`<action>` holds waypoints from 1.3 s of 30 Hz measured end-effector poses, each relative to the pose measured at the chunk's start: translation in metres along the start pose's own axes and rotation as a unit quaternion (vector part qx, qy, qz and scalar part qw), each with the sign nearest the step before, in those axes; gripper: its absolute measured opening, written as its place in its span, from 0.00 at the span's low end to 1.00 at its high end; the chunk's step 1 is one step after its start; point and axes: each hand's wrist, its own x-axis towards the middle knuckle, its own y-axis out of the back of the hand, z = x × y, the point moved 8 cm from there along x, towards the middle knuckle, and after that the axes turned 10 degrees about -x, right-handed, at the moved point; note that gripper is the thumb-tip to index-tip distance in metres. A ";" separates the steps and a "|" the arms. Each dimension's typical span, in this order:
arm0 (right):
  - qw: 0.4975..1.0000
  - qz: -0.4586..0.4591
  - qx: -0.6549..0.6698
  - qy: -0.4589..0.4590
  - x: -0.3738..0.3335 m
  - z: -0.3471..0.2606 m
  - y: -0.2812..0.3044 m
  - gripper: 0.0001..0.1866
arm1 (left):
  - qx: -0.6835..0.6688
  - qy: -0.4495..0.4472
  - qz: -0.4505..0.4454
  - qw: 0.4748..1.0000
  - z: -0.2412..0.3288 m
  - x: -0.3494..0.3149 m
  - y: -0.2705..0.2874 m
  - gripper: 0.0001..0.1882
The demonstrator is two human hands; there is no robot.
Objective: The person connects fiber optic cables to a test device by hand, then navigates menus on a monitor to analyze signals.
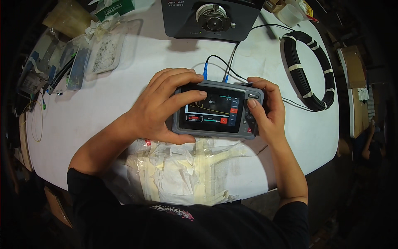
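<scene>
Between my hands is a grey handheld OTDR tester point(215, 129), its lit screen point(207, 108) showing a yellow trace and red buttons. My left hand point(161, 103) grips its left end, thumb at the lower edge and one finger stretched over the screen's upper left. Around the right end wraps my right hand point(268, 110), with the thumb over the buttons beside the screen. Two blue connectors sit at the tester's top edge, the left one point(205, 71) near my left fingertips and the right one point(226, 77) on a black cable.
Beyond the tester stands a dark machine point(178, 25) with a round metal mount. A tied coil of black cable point(295, 66) lies at the right. To the left are a clear tray of white scraps point(108, 54) and a bin point(74, 76). Taped wrapping point(178, 176) covers the near edge.
</scene>
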 end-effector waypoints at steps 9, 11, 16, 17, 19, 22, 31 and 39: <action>1.000 0.001 0.013 0.002 -0.002 0.005 0.000 0.21 | 0.007 0.019 0.002 1.000 0.000 -0.003 0.000 0.45; 1.000 0.000 0.020 0.001 -0.001 0.006 -0.001 0.21 | 0.004 0.019 0.002 1.000 -0.001 -0.004 0.001 0.45; 1.000 0.000 0.031 -0.003 -0.002 0.009 0.000 0.22 | 0.009 0.021 -0.004 1.000 0.000 -0.002 0.000 0.46; 0.999 0.000 0.033 -0.005 -0.002 0.010 -0.001 0.22 | 0.013 0.021 -0.003 1.000 -0.001 -0.002 0.001 0.46; 0.999 0.000 0.039 -0.001 0.000 0.008 0.000 0.22 | 0.013 0.020 -0.007 1.000 -0.001 -0.001 0.000 0.46; 1.000 -0.001 0.019 0.008 0.001 0.004 0.002 0.21 | 0.013 0.018 -0.006 1.000 0.000 0.001 0.001 0.47; 0.999 0.010 0.033 0.009 -0.001 0.006 0.002 0.22 | 0.009 0.015 0.002 1.000 0.003 0.002 0.002 0.41; 1.000 -0.002 0.022 0.011 -0.001 0.005 0.000 0.22 | 0.006 0.024 0.005 1.000 0.003 0.001 0.004 0.41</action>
